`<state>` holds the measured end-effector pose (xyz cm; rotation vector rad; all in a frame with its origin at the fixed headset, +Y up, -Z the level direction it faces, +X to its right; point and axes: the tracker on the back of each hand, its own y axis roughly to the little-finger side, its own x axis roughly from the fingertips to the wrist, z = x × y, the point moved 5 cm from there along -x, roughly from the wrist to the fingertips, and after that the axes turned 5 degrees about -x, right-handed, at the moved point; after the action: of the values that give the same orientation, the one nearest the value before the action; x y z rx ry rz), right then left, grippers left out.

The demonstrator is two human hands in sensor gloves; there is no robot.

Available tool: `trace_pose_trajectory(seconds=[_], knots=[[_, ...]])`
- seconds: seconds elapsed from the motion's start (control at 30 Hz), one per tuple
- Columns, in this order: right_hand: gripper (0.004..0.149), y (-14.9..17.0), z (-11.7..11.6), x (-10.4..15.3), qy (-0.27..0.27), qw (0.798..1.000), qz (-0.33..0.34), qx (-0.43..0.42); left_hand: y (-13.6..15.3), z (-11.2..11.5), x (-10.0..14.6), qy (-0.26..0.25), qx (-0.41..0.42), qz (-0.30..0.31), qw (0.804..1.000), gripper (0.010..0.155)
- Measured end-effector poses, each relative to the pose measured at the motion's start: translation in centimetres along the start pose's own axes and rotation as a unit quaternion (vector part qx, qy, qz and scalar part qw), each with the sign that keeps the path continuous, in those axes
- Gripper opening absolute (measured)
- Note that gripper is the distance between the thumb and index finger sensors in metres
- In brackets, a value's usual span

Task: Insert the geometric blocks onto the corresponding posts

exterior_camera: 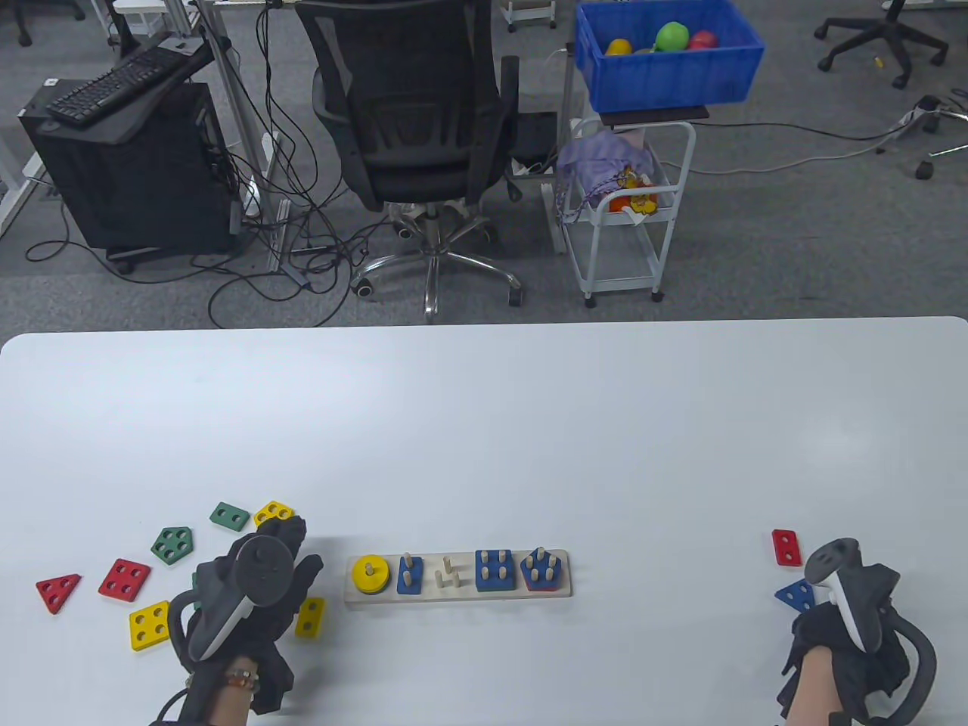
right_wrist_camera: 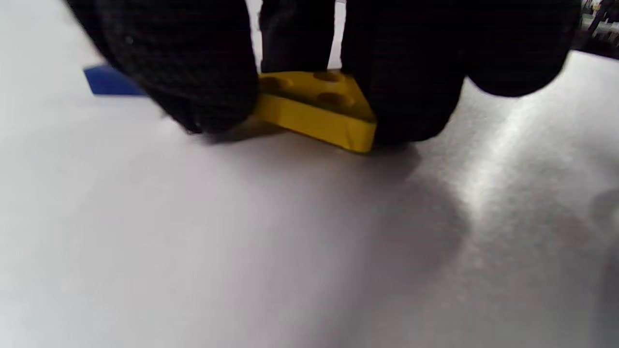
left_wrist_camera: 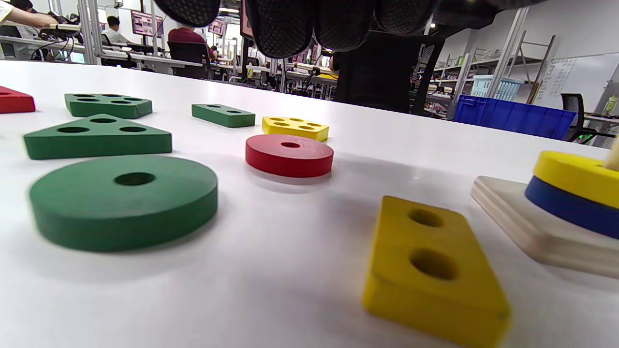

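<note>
Pegboard (exterior_camera: 458,596), pale wood, long axis running left to right across the table (exterior_camera: 484,423), near its front edge. Painted wooden blocks with holes lie flat at both sides. I see my right hand (exterior_camera: 847,605) pinching a yellow triangle (right_wrist_camera: 316,108), three holes, off the surface. Left hand (exterior_camera: 253,590) hovers above blocks; grip unreadable.

White table (exterior_camera: 484,423) with peg board (exterior_camera: 457,596), scattered coloured blocks (exterior_camera: 124,580).

left hand (exterior_camera: 253,597): black textured glove, dark tracker with white strip, beaded bracelet (orange and pale) at bare wrist | right hand (exterior_camera: 851,612): black glove, matching tracker, looped black strap
</note>
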<state>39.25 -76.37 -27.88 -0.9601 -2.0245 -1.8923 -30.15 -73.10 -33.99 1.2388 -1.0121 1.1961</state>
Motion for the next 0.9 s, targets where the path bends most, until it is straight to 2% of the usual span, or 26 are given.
trace_pose_trajectory(seconds=[0.17, 0.27, 0.3, 0.33, 0.4, 0.47, 0.57, 0.6, 0.73, 0.8, 0.9], knots=[[0.057, -1.5, 2.7, 2.0, 0.068, 0.996, 0.053, -0.024, 0.0, 0.0, 0.0, 0.000, 0.001, 0.000, 1.000, 0.065], [0.057, -4.1, 4.6, 4.5, 0.099, 0.981, 0.150, -0.077, -0.1, -0.1, 0.1, -0.002, 0.004, 0.002, 1.000, 0.065], [0.057, -5.5, 5.3, 5.8, 0.104, 0.970, 0.196, -0.099, -0.1, -0.2, 0.1, -0.003, 0.005, 0.002, 1.000, 0.064], [0.057, -6.0, 5.5, 6.3, 0.105, 0.965, 0.213, -0.107, -0.2, -0.2, 0.1, -0.004, 0.006, 0.003, 1.000, 0.065], [0.057, -8.9, 6.4, 9.3, 0.102, 0.935, 0.302, -0.153, -0.3, -0.3, 0.1, -0.005, 0.006, 0.005, 1.000, 0.064], [0.057, -11.9, 6.6, 12.4, 0.098, 0.901, 0.393, -0.158, -0.3, -0.3, 0.1, -0.006, 0.005, 0.007, 1.000, 0.064], [0.057, -16.3, 5.7, 17.7, 0.092, 0.845, 0.509, -0.136, -0.6, -0.4, 0.2, -0.008, 0.005, 0.010, 1.000, 0.065], [0.057, -18.5, 4.8, 20.4, 0.093, 0.819, 0.555, -0.111, -0.7, -0.4, 0.2, -0.008, 0.003, 0.012, 1.000, 0.065], [0.056, -24.3, 1.2, 27.4, 0.096, 0.756, 0.648, -0.002, -0.8, -0.4, 0.3, -0.010, -0.001, 0.013, 1.000, 0.065], [0.056, -26.7, -0.3, 29.9, 0.108, 0.732, 0.671, 0.039, -0.8, -0.4, 0.3, -0.009, -0.001, 0.013, 1.000, 0.064], [0.055, -29.6, -2.6, 31.9, 0.124, 0.712, 0.686, 0.089, -0.7, -0.4, 0.3, -0.007, -0.001, 0.012, 1.000, 0.064]])
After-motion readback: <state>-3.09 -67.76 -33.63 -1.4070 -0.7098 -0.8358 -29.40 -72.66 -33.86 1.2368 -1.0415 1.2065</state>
